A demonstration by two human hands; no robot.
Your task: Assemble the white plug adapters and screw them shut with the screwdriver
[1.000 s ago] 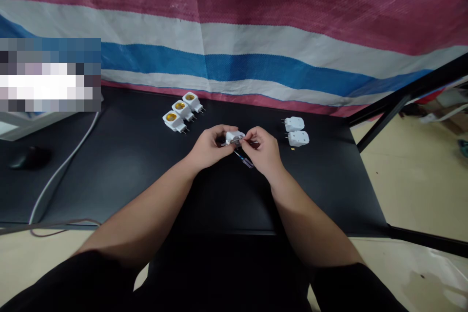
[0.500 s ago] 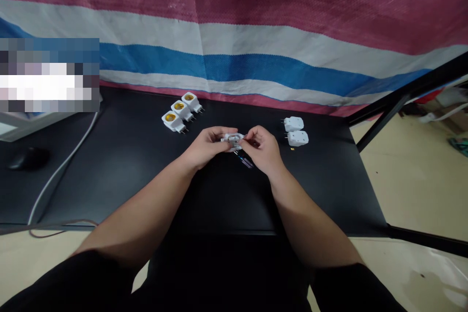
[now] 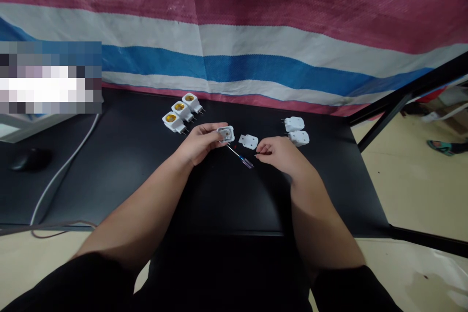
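My left hand (image 3: 203,143) grips a white plastic plug housing (image 3: 225,134) between thumb and fingers, its hollow inside facing up with a bit of metal showing. To the right, a flat white cover (image 3: 249,142) with small holes lies on the black table. My right hand (image 3: 276,152) rests low beside that cover, thumb and fingers pinched together. A tiny dark tip shows at the fingertips, too small to name. Below the housing, a screwdriver (image 3: 241,158) with a clear purplish handle lies on the table, its shaft pointing toward my left hand.
Several white lamp sockets with plug pins (image 3: 179,109) stand in a row at the back left. Two white plug adapters (image 3: 294,124) sit right of my right hand. A black mouse (image 3: 31,159) and white cable (image 3: 66,168) lie left. A striped sheet (image 3: 234,66) hangs behind.
My right hand has come away from the housing and moved right and down. The white cover now lies on the table between my hands. My left hand keeps the housing, slightly farther left.
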